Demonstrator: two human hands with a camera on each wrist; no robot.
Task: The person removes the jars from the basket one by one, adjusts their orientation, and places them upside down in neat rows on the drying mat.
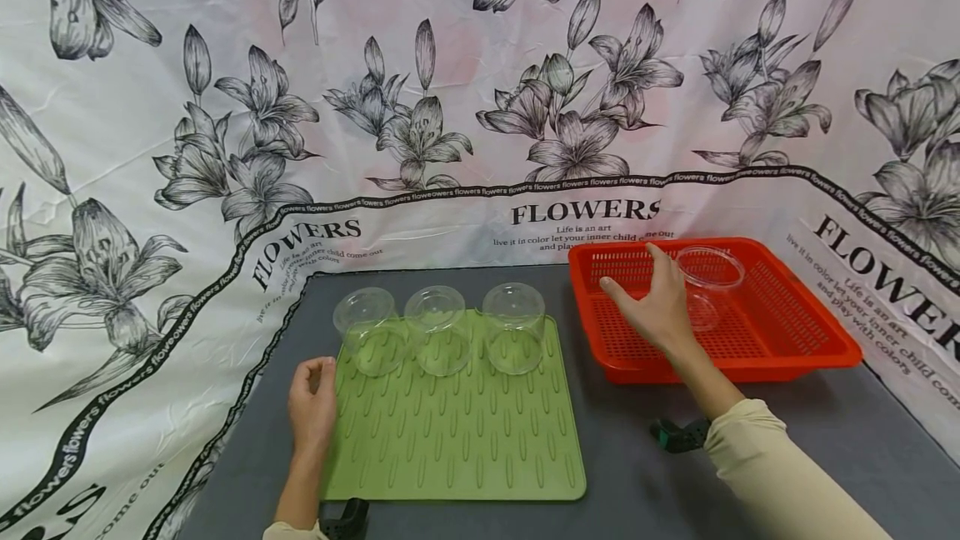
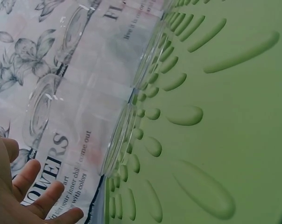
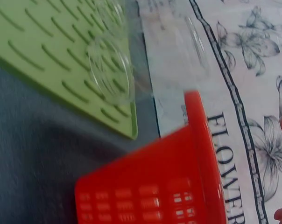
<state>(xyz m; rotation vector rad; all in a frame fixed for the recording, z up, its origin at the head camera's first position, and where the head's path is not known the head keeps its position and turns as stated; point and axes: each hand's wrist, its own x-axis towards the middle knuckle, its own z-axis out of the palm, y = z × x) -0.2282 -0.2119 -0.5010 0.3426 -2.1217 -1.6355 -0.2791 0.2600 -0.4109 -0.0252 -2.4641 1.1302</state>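
Note:
Three clear plastic cups stand in a row along the far edge of a green ridged mat (image 1: 457, 440): a left cup (image 1: 367, 332), a middle cup (image 1: 437, 332) and a right cup (image 1: 513, 329). They appear to be turned rim-down. Another clear cup (image 1: 710, 282) sits rim-up in a red plastic basket (image 1: 795, 340). Over the basket's left side my right hand (image 1: 663, 307) hovers, thumb and fingers spread, with nothing held. My left hand (image 1: 311, 411) is beside the mat's left edge, fingers loosely bent and empty; the left wrist view shows its fingers (image 2: 47, 196) apart from the cups.
A dark grey table surface (image 1: 615, 473) lies under the mat and basket. Behind and at the sides hangs a white cloth (image 1: 450, 232) printed with flowers and lettering. The basket's raised rim stands to the right of the mat.

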